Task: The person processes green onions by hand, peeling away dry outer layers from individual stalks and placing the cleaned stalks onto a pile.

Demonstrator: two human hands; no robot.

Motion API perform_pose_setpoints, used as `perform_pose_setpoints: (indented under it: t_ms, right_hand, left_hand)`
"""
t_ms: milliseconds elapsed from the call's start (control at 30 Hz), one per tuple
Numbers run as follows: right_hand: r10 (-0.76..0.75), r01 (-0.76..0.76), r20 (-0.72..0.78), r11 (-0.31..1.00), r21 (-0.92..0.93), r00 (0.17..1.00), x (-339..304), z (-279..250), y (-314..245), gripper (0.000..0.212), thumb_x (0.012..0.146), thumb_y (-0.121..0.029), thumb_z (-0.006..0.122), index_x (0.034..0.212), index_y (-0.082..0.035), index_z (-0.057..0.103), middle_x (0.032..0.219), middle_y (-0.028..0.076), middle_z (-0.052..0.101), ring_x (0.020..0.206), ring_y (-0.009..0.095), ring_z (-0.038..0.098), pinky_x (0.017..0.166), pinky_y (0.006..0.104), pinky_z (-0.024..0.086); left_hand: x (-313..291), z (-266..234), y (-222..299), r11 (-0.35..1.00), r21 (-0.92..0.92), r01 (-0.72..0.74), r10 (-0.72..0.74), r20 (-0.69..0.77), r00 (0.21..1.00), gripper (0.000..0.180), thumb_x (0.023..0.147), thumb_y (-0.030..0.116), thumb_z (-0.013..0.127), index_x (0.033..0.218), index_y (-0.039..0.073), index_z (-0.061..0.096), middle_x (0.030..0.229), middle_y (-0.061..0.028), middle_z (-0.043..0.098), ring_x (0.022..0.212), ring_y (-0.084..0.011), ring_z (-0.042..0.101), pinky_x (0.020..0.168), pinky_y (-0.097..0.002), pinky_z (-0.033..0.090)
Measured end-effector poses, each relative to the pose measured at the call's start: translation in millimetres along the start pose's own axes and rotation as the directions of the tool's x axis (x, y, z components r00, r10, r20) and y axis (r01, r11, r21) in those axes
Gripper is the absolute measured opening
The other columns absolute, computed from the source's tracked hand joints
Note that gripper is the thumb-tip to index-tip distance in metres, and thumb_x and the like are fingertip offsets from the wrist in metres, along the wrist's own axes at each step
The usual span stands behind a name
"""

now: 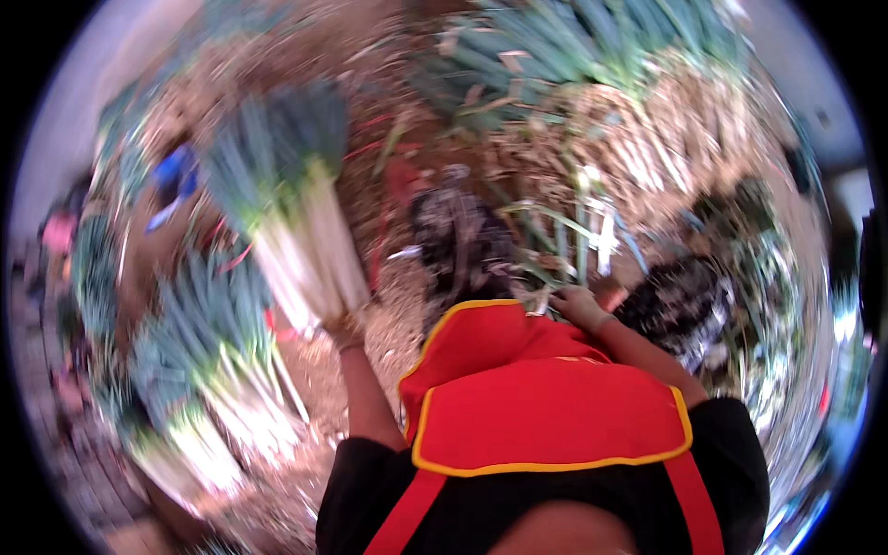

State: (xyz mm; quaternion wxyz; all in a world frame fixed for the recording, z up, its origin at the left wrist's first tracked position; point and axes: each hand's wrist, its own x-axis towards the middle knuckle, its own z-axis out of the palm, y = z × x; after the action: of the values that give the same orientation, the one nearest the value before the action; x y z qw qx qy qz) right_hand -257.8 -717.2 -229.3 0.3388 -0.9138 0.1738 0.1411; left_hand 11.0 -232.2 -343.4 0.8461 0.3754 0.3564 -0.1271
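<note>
My left hand touches the root end of a thick bundle of leeks. Green tops point away from me and white stems toward me. Blur and the stems hide how those fingers sit. My right hand is low between my knees, above the red apron with yellow edging. Its fingers reach leftward, apparently extended, beside loose leek leaves and pale stalk pieces. I see nothing plainly held in it.
More leek bundles lie at the left. A large heap of leeks with dry roots and husks fills the far right. A blue object lies on the brown ground at the far left. My patterned trouser legs frame the middle.
</note>
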Motion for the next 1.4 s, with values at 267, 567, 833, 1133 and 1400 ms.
perform_pose_setpoints:
  t_ms: [267,567,833,1133,1400]
  right_hand:
    - [0.256,-0.265,0.214,0.964,0.014,0.943,26.9,-19.8,-31.9,0.046,0.091,-0.041,0.047,0.114,-0.004,0.061,0.106,0.021,0.065,0.097,0.035,0.063,0.087,0.0442,0.049]
    - [0.556,-0.58,-0.359,0.813,0.048,0.75,142.2,-88.3,142.1,0.046,0.089,-0.038,0.058,0.121,-0.004,0.058,0.114,0.022,0.06,0.106,0.036,0.059,0.086,0.0439,0.05]
    - [0.69,-0.706,-0.571,0.663,0.25,0.445,174.7,-275.6,256.9,0.058,0.086,-0.022,0.053,0.141,-0.011,0.037,0.146,0.016,0.036,0.132,0.034,0.038,0.102,0.0463,0.04]
    - [0.675,-0.755,-0.477,0.655,0.038,0.563,179.4,-255.7,253.4,0.043,0.09,-0.036,0.054,0.126,-0.012,0.057,0.092,0.013,0.066,0.066,0.018,0.06,0.065,0.0312,0.054]
    - [0.483,-0.138,-0.147,0.505,0.852,0.863,127.1,-248.0,34.0,0.039,0.093,-0.026,0.06,0.123,-0.002,0.055,0.074,-0.001,0.055,0.051,0.008,0.039,0.043,0.0211,0.035]
  left_hand:
    - [-34.2,26.6,-9.8,0.945,0.307,0.11,-0.067,-0.147,0.987,0.088,0.075,0.075,0.041,0.143,0.021,0.03,0.142,-0.0125,0.033,0.128,-0.0312,0.033,0.104,-0.0531,0.031]
    - [-83.9,72.5,-32.4,0.768,0.612,0.19,-0.098,-0.182,0.978,0.076,0.081,0.063,0.044,0.138,0.014,0.038,0.134,-0.0125,0.041,0.122,-0.0282,0.04,0.102,-0.0465,0.033]
    - [-119.1,121.8,-37.4,0.55,0.81,0.204,-0.094,-0.183,0.979,0.065,0.086,0.051,0.047,0.133,0.007,0.045,0.127,-0.0126,0.049,0.116,-0.0255,0.046,0.1,-0.0406,0.036]
    - [-155.9,237.9,-16.3,0.3,0.952,-0.053,-0.048,0.07,0.996,0.053,0.093,0.039,0.05,0.128,0.0,0.052,0.118,-0.0126,0.057,0.109,-0.0225,0.053,0.098,-0.034,0.039]
    - [-173.7,503.1,-16.8,0.219,0.443,-0.869,-0.027,0.893,0.449,0.035,0.091,0.024,0.058,0.117,0.0,0.059,0.118,-0.0113,0.06,0.106,-0.0197,0.057,0.093,-0.0296,0.043]
